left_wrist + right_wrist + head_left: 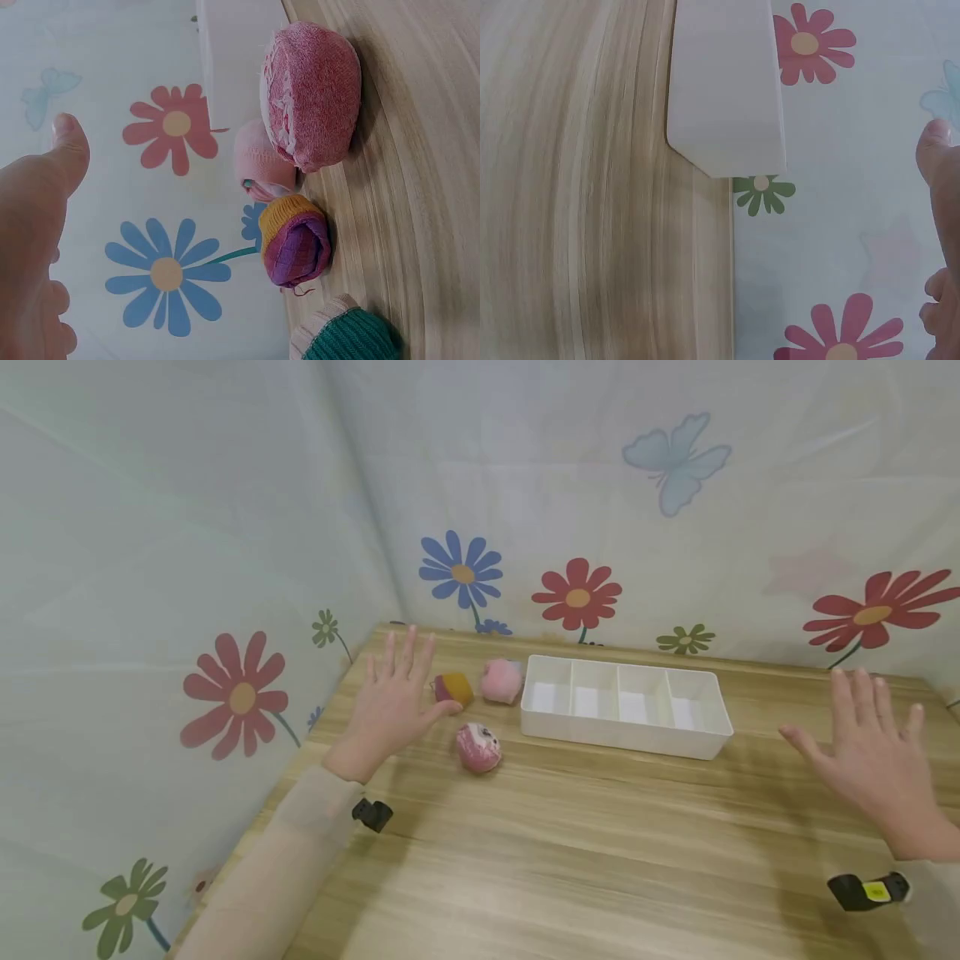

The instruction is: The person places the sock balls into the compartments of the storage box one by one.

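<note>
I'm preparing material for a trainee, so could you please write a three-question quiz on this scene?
1. How many compartments does the white tray have?
2. True or false: both hands are gripping something.
3. Which view shows the rolled green bundle? A) head B) left wrist C) right wrist

Key:
1. Four.
2. False: the left hand and right hand hold nothing.
3. B.

Up sits the white box (618,735), open-topped with 4 compartments in a row, the pale pink bundle (500,682) just off its left end, the mustard-and-purple bundle (454,687) next along, the rose-and-white bundle (478,749) out front, the green-and-beige bundle (346,334) farthest left!
</note>
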The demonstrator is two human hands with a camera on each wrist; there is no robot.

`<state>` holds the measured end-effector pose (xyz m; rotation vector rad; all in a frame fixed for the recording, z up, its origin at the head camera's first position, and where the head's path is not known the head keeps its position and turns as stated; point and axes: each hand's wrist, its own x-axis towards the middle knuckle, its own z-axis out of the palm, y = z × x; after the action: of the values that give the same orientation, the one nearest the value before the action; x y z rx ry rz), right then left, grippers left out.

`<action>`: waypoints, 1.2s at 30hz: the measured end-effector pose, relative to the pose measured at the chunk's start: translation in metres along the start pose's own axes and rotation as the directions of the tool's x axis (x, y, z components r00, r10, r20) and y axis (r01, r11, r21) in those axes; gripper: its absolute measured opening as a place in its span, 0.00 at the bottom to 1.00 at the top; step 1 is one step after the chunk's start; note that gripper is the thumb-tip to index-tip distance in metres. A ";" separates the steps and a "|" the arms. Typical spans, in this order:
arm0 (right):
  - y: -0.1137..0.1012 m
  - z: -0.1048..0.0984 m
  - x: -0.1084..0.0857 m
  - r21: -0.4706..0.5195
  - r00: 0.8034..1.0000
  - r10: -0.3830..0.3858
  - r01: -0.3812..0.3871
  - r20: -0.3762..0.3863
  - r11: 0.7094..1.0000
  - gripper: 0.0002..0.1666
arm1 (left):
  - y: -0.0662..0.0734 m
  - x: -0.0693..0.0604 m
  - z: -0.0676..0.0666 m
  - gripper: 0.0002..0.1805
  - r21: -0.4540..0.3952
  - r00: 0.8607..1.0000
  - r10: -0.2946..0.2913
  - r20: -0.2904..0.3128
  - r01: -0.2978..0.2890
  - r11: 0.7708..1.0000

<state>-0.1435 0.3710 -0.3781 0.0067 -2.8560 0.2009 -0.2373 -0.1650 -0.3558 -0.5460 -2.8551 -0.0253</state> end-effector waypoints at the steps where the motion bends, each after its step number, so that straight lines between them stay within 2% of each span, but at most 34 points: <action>1: -0.001 0.000 0.000 0.011 1.000 0.006 -0.006 0.002 1.000 0.55 | 0.000 0.000 0.001 0.54 -0.002 1.000 0.000 -0.004 0.000 1.000; 5: -0.006 0.000 0.000 0.157 0.999 0.042 -0.044 0.015 0.987 0.50 | 0.002 0.002 0.007 0.55 -0.045 0.999 0.014 -0.030 -0.015 0.999; 9: -0.014 0.002 0.003 0.365 0.994 0.071 -0.095 0.078 0.926 0.45 | 0.008 0.002 0.014 0.55 -0.115 0.995 0.037 -0.089 -0.047 0.992; 12: -0.017 0.009 0.006 0.459 0.993 0.052 -0.095 0.105 0.883 0.42 | 0.015 0.001 0.019 0.51 -0.172 0.990 0.032 -0.140 -0.056 0.984; 14: -0.019 0.015 0.009 0.500 0.993 0.036 -0.090 0.117 0.861 0.40 | 0.020 0.000 0.023 0.47 -0.233 0.989 0.007 -0.149 -0.042 0.972; 18: -0.024 0.031 0.013 0.551 0.988 0.017 -0.101 0.156 0.828 0.38 | 0.030 -0.002 0.037 0.35 -0.329 0.996 -0.029 -0.083 0.000 0.944; 21: -0.028 0.040 0.016 0.576 0.985 0.006 -0.107 0.174 0.810 0.37 | 0.037 -0.003 0.049 0.34 -0.324 1.000 -0.009 -0.027 0.000 0.946; 24: -0.032 0.048 0.017 0.600 0.985 0.002 -0.105 0.170 0.793 0.35 | 0.042 -0.006 0.060 0.38 -0.322 0.999 0.034 0.014 -0.027 0.946; 27: -0.035 0.056 0.018 0.617 0.987 0.004 -0.104 0.161 0.780 0.33 | 0.046 -0.009 0.069 0.45 -0.371 0.997 0.059 0.059 -0.033 0.928; 36: -0.034 0.069 0.020 0.681 0.988 0.007 -0.110 0.152 0.724 0.32 | 0.052 -0.013 0.084 0.55 -0.407 0.994 0.051 0.099 -0.006 0.914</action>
<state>-0.1805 0.3281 -0.4335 0.0822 -2.7255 1.3173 -0.2254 -0.1163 -0.4418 -0.6843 -2.9543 -0.6161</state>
